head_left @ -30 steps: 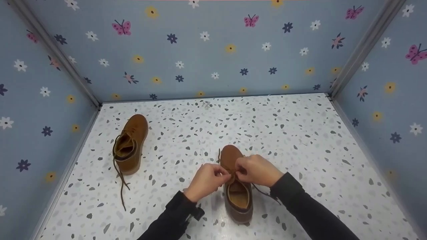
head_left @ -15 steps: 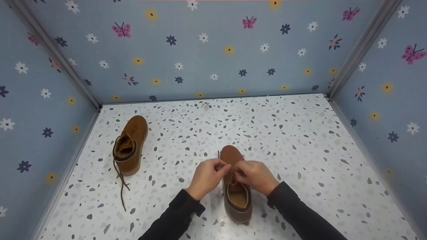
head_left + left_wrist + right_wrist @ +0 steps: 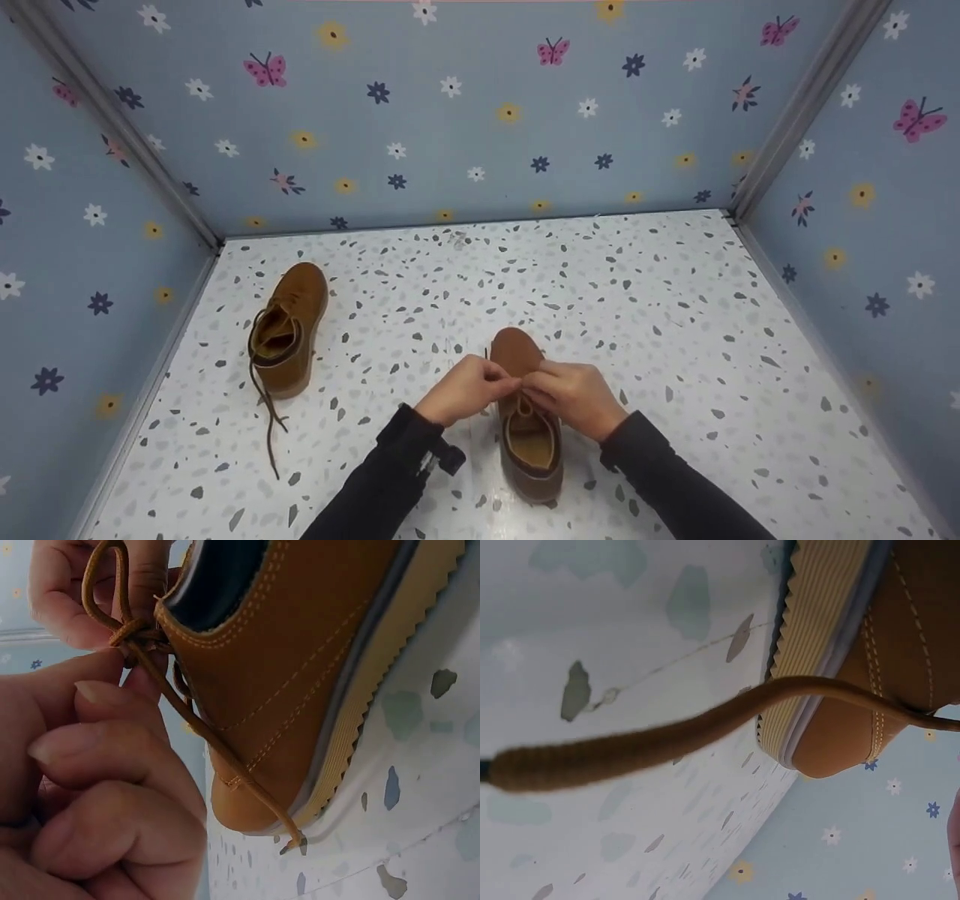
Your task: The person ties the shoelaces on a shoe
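Note:
A tan lace-up shoe [image 3: 517,349] stands on the floor, toe pointing away, between my two hands. My left hand [image 3: 465,390] pinches its shoelace at the front of the opening from the left. From the right, my right hand [image 3: 574,394] pinches the lace at the same spot, fingertips meeting the left ones. In the left wrist view a lace loop [image 3: 123,585] rises from a knot [image 3: 132,630], and one lace tail slants down across the shoe's side. A lace end [image 3: 630,754] hangs close to the camera in the right wrist view.
A matching tan shoe [image 3: 300,300] stands farther back on the left, its untied lace [image 3: 271,435] trailing onto the speckled white floor [image 3: 420,300]. Blue panels [image 3: 435,120] with flowers and butterflies enclose the floor at the back and both sides.
Both hands have drawn closer together over the lace; the left shifted slightly forward, the right slightly back. The small loop near the opening shows more clearly. Both shoes stand where they stood.

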A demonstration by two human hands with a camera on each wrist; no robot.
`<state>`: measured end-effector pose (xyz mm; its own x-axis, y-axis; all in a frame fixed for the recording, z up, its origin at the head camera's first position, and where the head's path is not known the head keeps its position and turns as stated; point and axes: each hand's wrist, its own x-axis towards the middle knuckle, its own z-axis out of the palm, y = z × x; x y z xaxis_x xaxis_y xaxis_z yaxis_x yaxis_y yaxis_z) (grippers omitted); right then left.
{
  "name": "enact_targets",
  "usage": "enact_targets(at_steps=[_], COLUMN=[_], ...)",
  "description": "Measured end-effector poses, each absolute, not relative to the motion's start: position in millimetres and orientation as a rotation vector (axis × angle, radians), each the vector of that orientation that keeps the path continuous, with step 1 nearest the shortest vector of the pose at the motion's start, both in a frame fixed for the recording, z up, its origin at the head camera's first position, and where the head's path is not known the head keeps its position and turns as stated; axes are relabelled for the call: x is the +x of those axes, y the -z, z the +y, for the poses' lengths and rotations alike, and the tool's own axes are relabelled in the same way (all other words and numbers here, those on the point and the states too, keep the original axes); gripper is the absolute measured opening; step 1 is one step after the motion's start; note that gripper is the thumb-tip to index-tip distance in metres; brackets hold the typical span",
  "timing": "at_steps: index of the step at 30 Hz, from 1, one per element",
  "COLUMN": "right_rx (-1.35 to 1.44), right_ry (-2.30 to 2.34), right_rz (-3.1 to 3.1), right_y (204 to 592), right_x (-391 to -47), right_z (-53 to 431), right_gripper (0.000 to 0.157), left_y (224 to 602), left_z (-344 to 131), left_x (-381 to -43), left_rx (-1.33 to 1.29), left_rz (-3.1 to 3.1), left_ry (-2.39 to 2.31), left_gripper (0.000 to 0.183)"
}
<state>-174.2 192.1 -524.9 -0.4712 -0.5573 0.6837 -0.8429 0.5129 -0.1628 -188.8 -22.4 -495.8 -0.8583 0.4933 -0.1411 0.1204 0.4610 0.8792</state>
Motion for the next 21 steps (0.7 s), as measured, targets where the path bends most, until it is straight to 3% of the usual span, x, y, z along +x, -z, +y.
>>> enact_targets(at_steps=[11, 15, 21], right_rx=[1.050, 1.016, 0.901], right_ry=[-0.833, -0.773, -0.818], right_rz=[-2.268, -2.271, -2.251], right_y=[522.0, 524.1, 525.9], right_x=[-159.2, -148.0, -140.5], right_z=[196.3, 188.5, 180.0], right_gripper=[0.021, 0.031, 0.014], left_y=[500.7, 500.4, 499.5], left_z=[-20.9, -21.0, -23.3], left_x=[-186.6, -184.5, -181.9], left_rx=[0.489, 0.449, 0.398], left_rz=[2.328, 2.296, 2.240], left_ry=[-1.492, -1.534, -1.616], left_gripper=[0.015, 0.012, 0.010])
